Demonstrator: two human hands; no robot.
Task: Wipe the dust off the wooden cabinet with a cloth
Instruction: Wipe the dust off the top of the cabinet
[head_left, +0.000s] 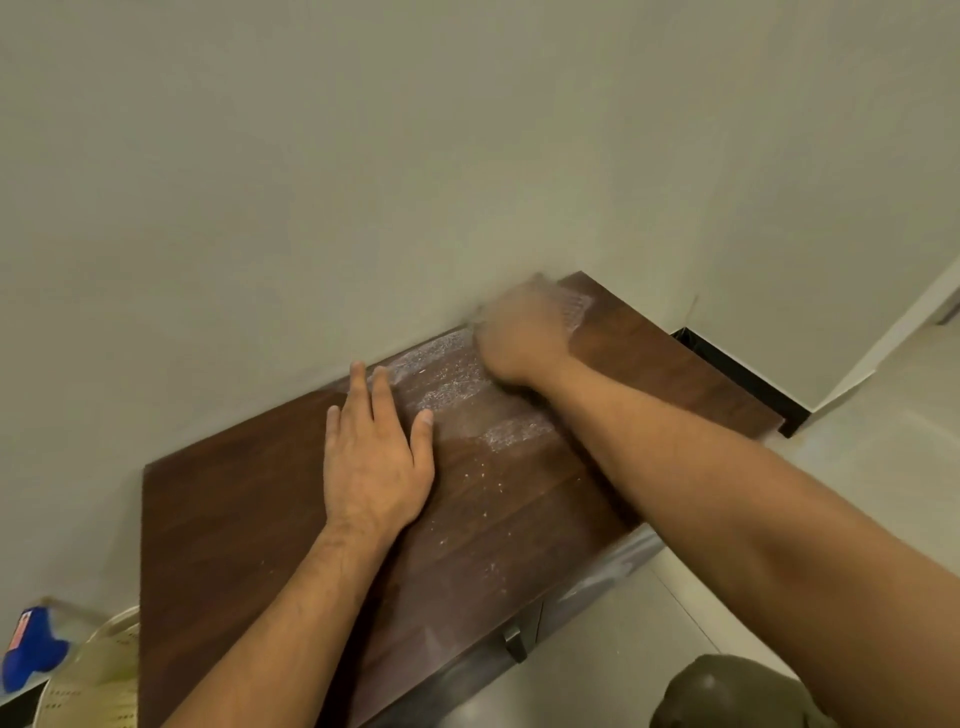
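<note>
The dark wooden cabinet top (249, 519) runs along the pale wall. White dust (452, 387) covers its middle and back, with specks trailing toward the front edge. My left hand (374, 462) rests flat on the top with straight fingers, just left of the dust. My right hand (519, 338) is motion-blurred at the back of the cabinet against the wall. It grips a pale cloth (575, 306), of which only a blurred patch shows beyond the fingers.
The wall (415, 156) meets the cabinet's back edge. A metal handle (514, 642) sticks out of the cabinet front. A blue object (31, 649) and a pale perforated object (98, 675) sit at the lower left. Dark skirting (743, 374) and light floor lie to the right.
</note>
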